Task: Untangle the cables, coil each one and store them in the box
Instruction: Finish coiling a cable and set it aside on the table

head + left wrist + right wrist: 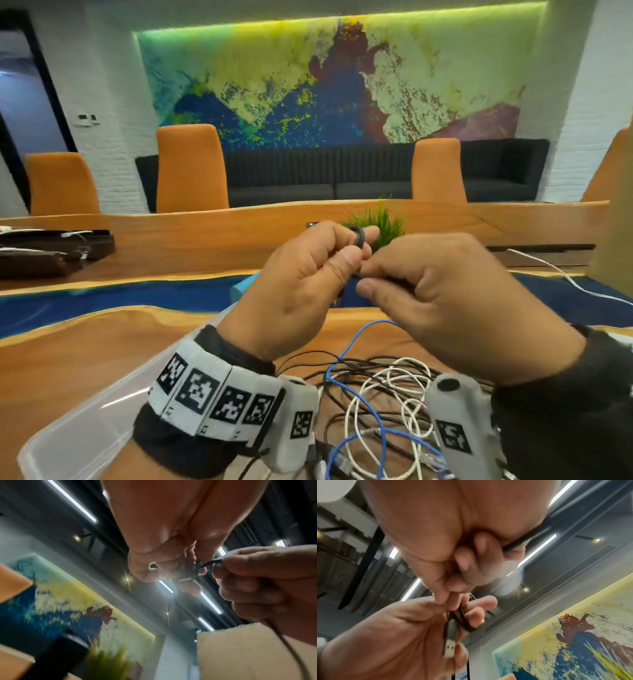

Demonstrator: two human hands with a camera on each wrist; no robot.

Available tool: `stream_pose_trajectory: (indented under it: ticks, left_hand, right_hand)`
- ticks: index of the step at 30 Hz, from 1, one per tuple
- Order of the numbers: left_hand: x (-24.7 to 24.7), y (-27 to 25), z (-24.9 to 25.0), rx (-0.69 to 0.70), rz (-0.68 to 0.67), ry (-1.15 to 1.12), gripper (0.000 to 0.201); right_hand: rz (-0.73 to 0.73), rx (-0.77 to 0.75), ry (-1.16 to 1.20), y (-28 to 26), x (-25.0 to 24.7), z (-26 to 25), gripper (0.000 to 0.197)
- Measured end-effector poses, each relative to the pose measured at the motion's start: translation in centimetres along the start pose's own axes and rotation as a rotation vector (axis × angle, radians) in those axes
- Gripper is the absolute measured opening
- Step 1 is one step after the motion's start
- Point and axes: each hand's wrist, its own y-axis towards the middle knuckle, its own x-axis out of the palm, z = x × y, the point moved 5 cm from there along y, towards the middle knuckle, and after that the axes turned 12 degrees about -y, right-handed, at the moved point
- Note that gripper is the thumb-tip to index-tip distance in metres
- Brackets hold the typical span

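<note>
Left hand [388,642], right hand [453,547] pinch thin black cable [462,616], silver USB plug [449,647].

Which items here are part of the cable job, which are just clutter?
In the job:
- black USB cable, gripped by the left hand and the right hand
- tangle of blue, white and black cables on the table
- clear box at lower left

Lying about:
- green plant
- orange chairs
- dark sofa
- white cable, far right
</note>
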Motion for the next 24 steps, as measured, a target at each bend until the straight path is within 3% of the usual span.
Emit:
stream_pose_trajectory:
  ticks: [3, 10, 13, 15, 17, 19, 21, 24]
  left_hand:
    - [0.8, 0.0, 0.5, -0.005, -0.069, -0.017, 0.024]
    - [1.2, -0.7, -0.1, -0.234, -0.142, -0.526, 0.021]
    - [1.5, -0.5, 0.6, -0.249, -0.117, -0.956, 0.023]
    - [1.1, -0.1, 0.7, -0.197, -0.027, -1.074, 0.026]
    - [0.4, 0.0, 0.6, -0.123, 0.051, -0.865, 0.029]
    - [0.0, 0.0, 0.4, -0.022, 0.088, -0.417, 0.022]
    - [0.5, -0.1, 0.4, 0.077, 0.025, -0.019, 0.021]
    - [0.8, -0.2, 0.2, 0.098, -0.015, 0.045, 0.017]
  right_hand:
    - [0.19, 0.024, 0.04, -0.1, -2.1, 1.1, 0.013]
    - [0.415, 0.195, 0.154, -0.6, -2.0, 3.5, 0.015]
    - [0.361, 0.267, 0.135, -0.6, -0.6, 4.1, 0.017]
    - [0.156, 0.23, 0.156, -0.3, 0.8, 3.5, 0.019]
    - [-0.088, 0.139, 0.114, -0.4, 1.9, 2.1, 0.016]
    - [-0.243, 0.047, 0.0, -0.5, 2.0, 0.6, 0.017]
    - [-0.218, 0.011, -0.029, -0.4, 0.8, -0.1, 0.02]
    - [0.025, 0.054, 0.028, -0.3, -2.0, 0.5, 0.015]
